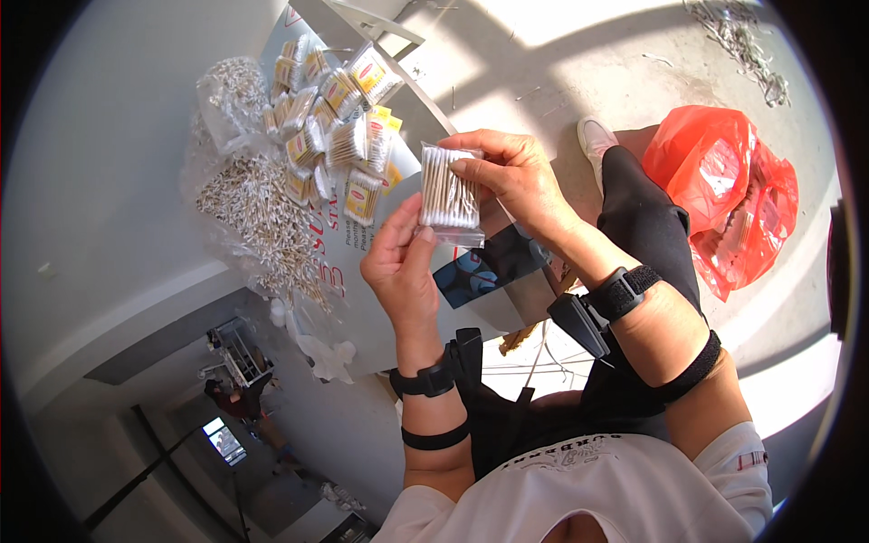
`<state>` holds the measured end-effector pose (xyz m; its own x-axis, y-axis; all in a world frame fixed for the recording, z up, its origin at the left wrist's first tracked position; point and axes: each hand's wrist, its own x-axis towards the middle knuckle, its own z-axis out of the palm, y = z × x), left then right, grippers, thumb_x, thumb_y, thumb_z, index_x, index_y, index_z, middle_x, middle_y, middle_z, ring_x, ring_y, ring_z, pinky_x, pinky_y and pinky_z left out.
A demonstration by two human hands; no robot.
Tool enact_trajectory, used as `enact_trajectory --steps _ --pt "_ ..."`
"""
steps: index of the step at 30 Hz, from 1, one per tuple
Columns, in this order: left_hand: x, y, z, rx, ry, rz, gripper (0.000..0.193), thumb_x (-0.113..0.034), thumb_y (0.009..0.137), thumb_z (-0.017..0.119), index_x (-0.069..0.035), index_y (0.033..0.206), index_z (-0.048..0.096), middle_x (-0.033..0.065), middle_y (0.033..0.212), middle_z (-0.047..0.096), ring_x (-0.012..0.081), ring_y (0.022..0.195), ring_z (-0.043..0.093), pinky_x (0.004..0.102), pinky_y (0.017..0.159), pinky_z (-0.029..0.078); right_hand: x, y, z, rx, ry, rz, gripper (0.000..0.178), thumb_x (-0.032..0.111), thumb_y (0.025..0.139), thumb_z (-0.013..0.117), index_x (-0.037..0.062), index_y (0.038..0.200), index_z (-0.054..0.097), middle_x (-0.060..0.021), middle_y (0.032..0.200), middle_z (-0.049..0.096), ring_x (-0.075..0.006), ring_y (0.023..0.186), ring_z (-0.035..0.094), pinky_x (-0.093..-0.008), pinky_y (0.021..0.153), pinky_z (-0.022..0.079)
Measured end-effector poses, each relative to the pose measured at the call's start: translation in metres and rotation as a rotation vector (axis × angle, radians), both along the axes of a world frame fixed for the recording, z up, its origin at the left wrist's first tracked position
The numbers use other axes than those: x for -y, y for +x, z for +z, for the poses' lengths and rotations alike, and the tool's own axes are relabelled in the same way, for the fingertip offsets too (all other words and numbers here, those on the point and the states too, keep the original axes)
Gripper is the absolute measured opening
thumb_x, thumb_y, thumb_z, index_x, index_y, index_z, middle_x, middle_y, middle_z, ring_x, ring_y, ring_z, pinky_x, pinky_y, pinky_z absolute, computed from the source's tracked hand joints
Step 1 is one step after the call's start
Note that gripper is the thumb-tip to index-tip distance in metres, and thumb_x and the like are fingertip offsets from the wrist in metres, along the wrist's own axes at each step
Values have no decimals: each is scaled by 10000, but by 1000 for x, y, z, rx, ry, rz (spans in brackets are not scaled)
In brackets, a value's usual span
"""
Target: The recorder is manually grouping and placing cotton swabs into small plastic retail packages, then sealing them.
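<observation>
Both hands clamp one clear packet of cotton swabs [448,188]: left hand [401,267] supports its base, right hand [511,174] pinches the top, steadying it upright.

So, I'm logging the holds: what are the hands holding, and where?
A clear packet of cotton swabs: left hand at its bottom edge, right hand at its top right.

swab packet [448,188]: glossy clear plastic | bag [724,195]: shiny orange plastic | floor [543,81]: rough concrete
</observation>
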<state>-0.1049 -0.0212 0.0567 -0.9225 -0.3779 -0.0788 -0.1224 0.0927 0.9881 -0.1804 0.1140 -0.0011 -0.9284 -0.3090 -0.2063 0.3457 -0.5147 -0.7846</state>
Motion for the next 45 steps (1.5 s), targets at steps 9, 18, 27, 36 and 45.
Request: enact_trajectory --steps 9,18,27,36,45 --pt "-1 0 -1 -39 -11 -28 364 124 818 585 86 1181 584 161 1102 657 170 974 648 268 868 514 0 -1 -4 -1 -32 12 226 26 864 639 44 1084 686 11 784 638 -27 653 530 -176 564 435" --pt "4 2 -10 -35 -104 16 295 133 796 567 93 1088 584 213 1056 649 221 910 661 356 762 583 2 0 -3 -105 -27 -23 232 10 855 638 35 1081 682 2 842 652 -39 742 580 -180 613 463" --pt "2 -11 5 15 -47 45 344 3 843 638 74 1177 596 144 1096 650 159 974 624 277 876 480 5 2 -2 -28 -110 -63 298 -49 801 673 14 1092 659 -14 863 660 -51 792 599 -193 726 498" --pt "14 -22 -1 -21 -306 -33 305 -30 857 658 83 1137 616 95 1008 664 120 889 613 251 824 483 -2 2 -1 -183 44 89 240 -33 787 694 7 1023 680 -1 831 667 -32 743 589 -188 675 498" --pt "7 -23 -5 -34 -188 -90 275 -2 845 668 42 1114 633 48 969 657 99 874 594 246 825 483 -3 3 1 -150 11 113 227 -47 779 696 -7 1002 674 -17 850 675 -51 757 606 -196 699 506"
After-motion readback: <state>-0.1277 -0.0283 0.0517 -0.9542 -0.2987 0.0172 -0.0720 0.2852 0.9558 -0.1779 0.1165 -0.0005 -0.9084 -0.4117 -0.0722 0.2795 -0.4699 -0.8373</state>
